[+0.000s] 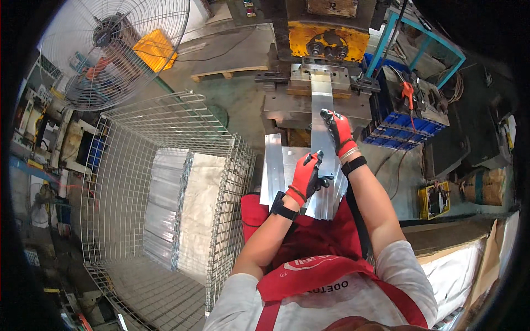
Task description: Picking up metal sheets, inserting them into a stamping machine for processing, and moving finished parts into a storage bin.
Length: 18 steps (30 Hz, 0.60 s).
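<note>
A long, shiny metal strip (322,101) reaches from the die block (298,76) of the press toward my lap. My right hand (339,132), in a red and black glove, is closed at the strip's right edge, partway along. Closer to me, my left hand (306,177), gloved the same way, has its fingers curled at the strip's left edge. Under and beside it, a stack of flat metal strips (273,165) lies fanned out in front of my red apron (326,237). The fingertips of both hands are partly hidden.
A wire mesh cage (157,121) with stacked metal strips (165,204) stands at my left, near a large fan (110,33). The press's yellow part (328,43) is ahead. A blue crate (392,129) with tools and a small yellow bin (434,199) are at my right.
</note>
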Each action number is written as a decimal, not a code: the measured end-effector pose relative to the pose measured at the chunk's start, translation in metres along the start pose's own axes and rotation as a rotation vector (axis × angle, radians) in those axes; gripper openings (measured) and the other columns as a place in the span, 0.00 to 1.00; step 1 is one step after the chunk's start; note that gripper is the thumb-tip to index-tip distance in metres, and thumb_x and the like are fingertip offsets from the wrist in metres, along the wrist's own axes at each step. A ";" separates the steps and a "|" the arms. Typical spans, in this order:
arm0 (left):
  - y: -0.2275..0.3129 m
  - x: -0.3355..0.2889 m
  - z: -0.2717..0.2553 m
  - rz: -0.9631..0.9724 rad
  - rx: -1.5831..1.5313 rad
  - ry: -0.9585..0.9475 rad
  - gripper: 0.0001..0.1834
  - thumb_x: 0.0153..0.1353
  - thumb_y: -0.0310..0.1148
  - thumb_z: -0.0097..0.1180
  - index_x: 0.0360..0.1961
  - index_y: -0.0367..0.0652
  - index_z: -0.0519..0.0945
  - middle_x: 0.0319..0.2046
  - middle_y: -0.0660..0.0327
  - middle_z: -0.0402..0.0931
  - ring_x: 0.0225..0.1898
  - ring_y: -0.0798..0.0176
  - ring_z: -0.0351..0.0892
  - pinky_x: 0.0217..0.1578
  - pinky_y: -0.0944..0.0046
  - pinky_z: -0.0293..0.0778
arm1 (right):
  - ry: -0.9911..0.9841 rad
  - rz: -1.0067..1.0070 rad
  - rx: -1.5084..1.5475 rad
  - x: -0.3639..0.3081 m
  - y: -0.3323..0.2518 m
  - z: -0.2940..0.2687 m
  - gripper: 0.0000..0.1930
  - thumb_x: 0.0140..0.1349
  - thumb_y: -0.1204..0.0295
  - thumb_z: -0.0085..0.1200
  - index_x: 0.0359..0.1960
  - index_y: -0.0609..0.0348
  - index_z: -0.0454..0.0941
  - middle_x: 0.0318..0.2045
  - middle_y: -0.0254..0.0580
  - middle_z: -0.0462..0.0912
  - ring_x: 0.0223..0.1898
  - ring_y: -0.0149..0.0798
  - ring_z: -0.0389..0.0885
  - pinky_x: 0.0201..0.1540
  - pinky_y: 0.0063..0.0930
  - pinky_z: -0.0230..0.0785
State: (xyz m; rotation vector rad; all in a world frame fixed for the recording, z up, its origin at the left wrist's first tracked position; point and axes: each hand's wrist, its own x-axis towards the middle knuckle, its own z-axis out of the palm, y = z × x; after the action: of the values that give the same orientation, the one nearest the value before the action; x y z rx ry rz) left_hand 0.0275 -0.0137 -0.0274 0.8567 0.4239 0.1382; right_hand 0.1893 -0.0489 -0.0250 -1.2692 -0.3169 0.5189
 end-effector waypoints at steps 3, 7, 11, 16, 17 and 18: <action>0.003 -0.001 0.004 0.016 -0.031 0.006 0.12 0.58 0.43 0.46 0.28 0.45 0.68 0.20 0.67 0.64 0.16 0.63 0.74 0.09 0.70 0.66 | -0.015 -0.027 0.061 0.007 0.007 -0.003 0.11 0.55 0.68 0.49 0.35 0.62 0.77 0.28 0.27 0.77 0.30 0.21 0.72 0.34 0.14 0.63; 0.001 0.001 0.003 -0.002 -0.031 0.016 0.12 0.57 0.42 0.47 0.29 0.45 0.68 0.20 0.68 0.62 0.16 0.63 0.74 0.09 0.70 0.66 | -0.012 -0.012 0.055 0.008 0.010 -0.005 0.10 0.55 0.68 0.49 0.34 0.61 0.77 0.29 0.27 0.77 0.29 0.21 0.72 0.32 0.14 0.62; 0.000 0.000 0.002 -0.002 -0.027 0.019 0.12 0.57 0.42 0.47 0.29 0.45 0.68 0.20 0.68 0.62 0.16 0.63 0.74 0.09 0.69 0.67 | 0.003 0.019 0.132 0.004 0.005 0.000 0.09 0.55 0.68 0.50 0.31 0.60 0.78 0.27 0.25 0.75 0.27 0.20 0.70 0.30 0.14 0.61; -0.019 0.013 -0.018 0.098 0.025 0.013 0.12 0.57 0.43 0.48 0.29 0.45 0.68 0.20 0.68 0.63 0.16 0.62 0.74 0.09 0.69 0.67 | 0.015 0.003 0.088 -0.001 0.002 0.007 0.08 0.54 0.67 0.51 0.30 0.59 0.78 0.24 0.23 0.73 0.24 0.19 0.67 0.26 0.15 0.58; -0.015 0.011 -0.012 0.085 0.002 0.007 0.12 0.57 0.43 0.47 0.29 0.45 0.68 0.20 0.67 0.63 0.17 0.62 0.74 0.09 0.69 0.67 | 0.015 0.005 0.077 0.001 0.004 0.004 0.08 0.54 0.67 0.51 0.30 0.58 0.78 0.23 0.22 0.73 0.23 0.19 0.66 0.25 0.15 0.57; -0.011 0.008 -0.007 0.072 -0.022 0.002 0.12 0.57 0.43 0.47 0.29 0.45 0.68 0.20 0.67 0.63 0.17 0.62 0.74 0.09 0.69 0.67 | 0.014 0.008 0.067 0.003 0.006 0.000 0.09 0.54 0.67 0.51 0.29 0.58 0.78 0.22 0.21 0.72 0.22 0.19 0.65 0.24 0.16 0.56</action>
State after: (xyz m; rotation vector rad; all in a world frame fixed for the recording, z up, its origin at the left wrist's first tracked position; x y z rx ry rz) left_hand 0.0312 -0.0134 -0.0420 0.8511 0.3932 0.2103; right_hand 0.1907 -0.0460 -0.0308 -1.2094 -0.2808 0.5236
